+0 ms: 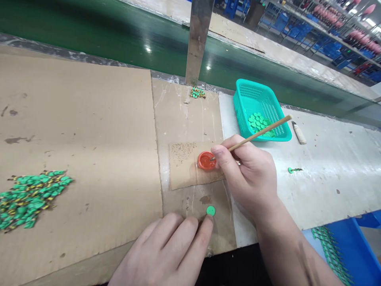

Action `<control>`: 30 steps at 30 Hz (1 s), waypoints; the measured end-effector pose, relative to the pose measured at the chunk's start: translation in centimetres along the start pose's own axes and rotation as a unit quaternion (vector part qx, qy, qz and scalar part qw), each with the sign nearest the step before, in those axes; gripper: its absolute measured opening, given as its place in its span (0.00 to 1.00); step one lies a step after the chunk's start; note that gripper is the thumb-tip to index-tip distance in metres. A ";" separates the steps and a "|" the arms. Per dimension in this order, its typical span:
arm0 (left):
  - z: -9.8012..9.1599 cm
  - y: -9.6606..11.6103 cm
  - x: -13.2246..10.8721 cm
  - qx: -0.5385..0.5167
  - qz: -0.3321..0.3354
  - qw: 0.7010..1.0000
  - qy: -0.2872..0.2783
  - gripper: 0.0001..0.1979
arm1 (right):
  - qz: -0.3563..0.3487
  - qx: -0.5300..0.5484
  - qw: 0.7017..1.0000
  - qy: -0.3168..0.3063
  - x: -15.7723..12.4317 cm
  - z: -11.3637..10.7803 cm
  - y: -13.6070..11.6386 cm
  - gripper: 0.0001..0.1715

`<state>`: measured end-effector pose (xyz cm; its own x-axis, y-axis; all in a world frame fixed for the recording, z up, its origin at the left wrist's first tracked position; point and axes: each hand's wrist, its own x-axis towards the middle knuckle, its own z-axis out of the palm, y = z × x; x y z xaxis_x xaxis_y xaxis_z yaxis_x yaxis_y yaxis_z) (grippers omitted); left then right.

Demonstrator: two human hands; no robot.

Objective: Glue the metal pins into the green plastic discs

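The right hand [250,174] gripped a thin wooden stick [258,133], its tip in a red cap [205,161]. The loosely curled left hand [160,250] pressed 1 green disc [210,211] on cardboard [89,119]. More discs [258,124] lay in a teal basket [253,85], and a green-and-yellow pile [28,198] remained.

A head-worn camera looks forward and down, close above the left hand [162,250], right hand [247,176] and tan cardboard sheet [83,131], facing a glossy green conveyor belt [119,51].
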<state>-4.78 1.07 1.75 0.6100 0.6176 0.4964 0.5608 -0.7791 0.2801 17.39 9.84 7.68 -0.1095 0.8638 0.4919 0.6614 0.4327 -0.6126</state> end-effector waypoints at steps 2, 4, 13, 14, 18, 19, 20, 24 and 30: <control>0.0 0.0 -0.1 0.001 -0.003 1.000 0.004 0.18 | -0.002 0.000 1.000 -0.001 0.0 0.0 -0.1 0.18; 0.0 0.1 -0.1 0.000 -0.003 1.000 0.009 0.18 | -0.005 -0.002 1.000 -0.003 0.1 0.0 -0.1 0.17; 0.0 0.1 0.1 0.002 -0.003 1.000 0.006 0.18 | -0.013 0.011 0.999 0.039 -0.2 -0.4 -0.3 0.18; -0.1 0.2 0.2 0.003 -0.003 1.000 0.007 0.18 | -0.014 0.012 0.999 0.050 -0.6 -0.7 -0.6 0.17; -0.2 0.3 0.2 -0.001 0.002 1.000 0.007 0.18 | -0.016 0.024 0.997 0.069 -3.7 -2.2 -1.9 0.11; -0.2 0.4 0.1 -0.002 -0.001 1.000 0.011 0.18 | -0.019 0.037 0.997 0.070 -4.7 -2.3 -2.2 0.10; -0.1 0.5 -0.1 -0.002 -0.004 1.000 0.013 0.18 | -0.023 0.050 0.996 0.066 -5.6 -2.4 -2.4 0.10; 0.4 0.7 -0.5 -0.003 -0.018 1.000 0.009 0.20 | -0.022 0.056 0.998 0.031 -8.4 -2.0 -2.7 0.12; 0.2 1.0 -0.5 -0.001 -0.025 1.000 -0.009 0.21 | 0.006 0.065 0.998 0.023 -9.3 -1.4 -2.3 0.10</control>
<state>-4.44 0.01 1.57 0.5911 0.6572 0.4676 0.5896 -0.7477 0.3055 17.92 0.46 5.36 -0.0657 0.8577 0.5099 0.5611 0.4543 -0.6919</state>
